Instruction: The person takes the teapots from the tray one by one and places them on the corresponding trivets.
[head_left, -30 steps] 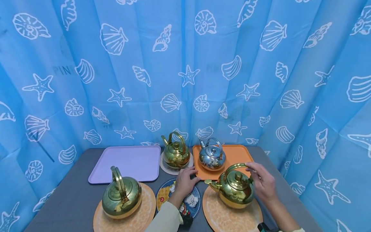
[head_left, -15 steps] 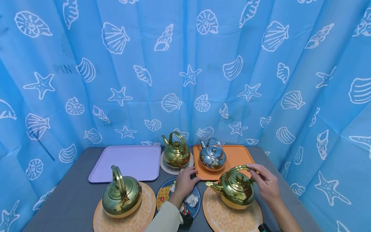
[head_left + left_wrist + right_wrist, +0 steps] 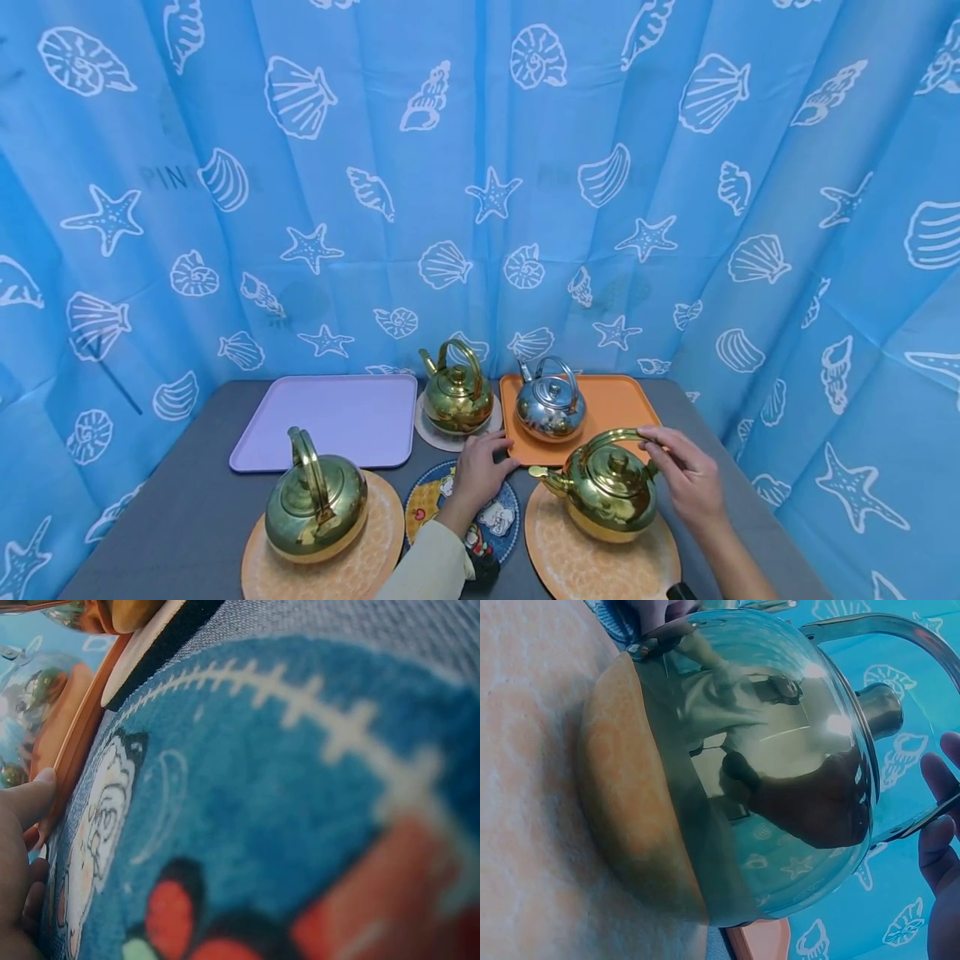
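Observation:
My right hand (image 3: 686, 479) pinches the rear of the arched handle of a gold teapot (image 3: 611, 500) at the right front. That teapot stands over a round orange patterned mat (image 3: 577, 571), its spout pointing left. In the right wrist view, thumb and fingers close on the handle of the teapot (image 3: 765, 772); its base appears on the mat or very near it. My left hand (image 3: 480, 471) is at the front left corner of the orange tray (image 3: 622, 400), a fingertip touching the tray's rim (image 3: 79, 735). A silver teapot (image 3: 551, 408) sits on this tray.
Another gold teapot (image 3: 315, 508) stands on an orange round mat (image 3: 382, 500) at left front. A smaller gold teapot (image 3: 457, 400) sits on a pale coaster (image 3: 427, 429). A purple tray (image 3: 322, 417) lies back left. Below my left hand is a blue cartoon mat (image 3: 498, 508).
The right teapot and my right hand have shifted slightly, with the handle a little lower and farther right than a second ago. My left hand stays at the tray's corner.

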Demonstrator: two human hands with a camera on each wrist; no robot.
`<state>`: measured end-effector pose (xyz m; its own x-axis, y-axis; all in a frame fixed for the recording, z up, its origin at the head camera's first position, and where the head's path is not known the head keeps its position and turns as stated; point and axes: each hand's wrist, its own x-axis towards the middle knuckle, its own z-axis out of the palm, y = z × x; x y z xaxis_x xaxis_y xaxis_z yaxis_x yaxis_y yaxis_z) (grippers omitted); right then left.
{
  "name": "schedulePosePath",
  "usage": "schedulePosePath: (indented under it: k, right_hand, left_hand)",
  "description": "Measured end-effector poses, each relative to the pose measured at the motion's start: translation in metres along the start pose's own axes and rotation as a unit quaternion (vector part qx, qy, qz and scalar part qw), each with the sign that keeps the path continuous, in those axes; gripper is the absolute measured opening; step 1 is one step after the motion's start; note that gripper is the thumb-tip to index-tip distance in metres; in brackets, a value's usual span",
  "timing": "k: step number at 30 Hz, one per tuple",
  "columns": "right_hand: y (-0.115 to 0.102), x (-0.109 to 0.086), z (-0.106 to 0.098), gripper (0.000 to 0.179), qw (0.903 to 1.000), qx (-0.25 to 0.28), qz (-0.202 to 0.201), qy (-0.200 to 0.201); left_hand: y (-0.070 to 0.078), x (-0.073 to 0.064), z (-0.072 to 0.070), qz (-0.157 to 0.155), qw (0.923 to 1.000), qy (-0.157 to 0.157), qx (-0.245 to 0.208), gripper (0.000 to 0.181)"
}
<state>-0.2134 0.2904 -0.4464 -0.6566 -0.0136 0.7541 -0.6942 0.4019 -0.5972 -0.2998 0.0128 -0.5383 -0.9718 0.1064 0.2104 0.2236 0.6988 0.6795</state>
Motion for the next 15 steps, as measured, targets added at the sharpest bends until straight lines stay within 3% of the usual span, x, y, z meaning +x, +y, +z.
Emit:
schedulePosePath:
  k: [15]
  right_hand:
    - [-0.0017, -0.0044, -0.0015, 0.038, 0.9989, -0.006, -0.045, 0.011]
  left_hand:
    - [-0.0021, -0.001, -0.0001, 0.013, 0.9999, -0.001, -0.001, 0.035]
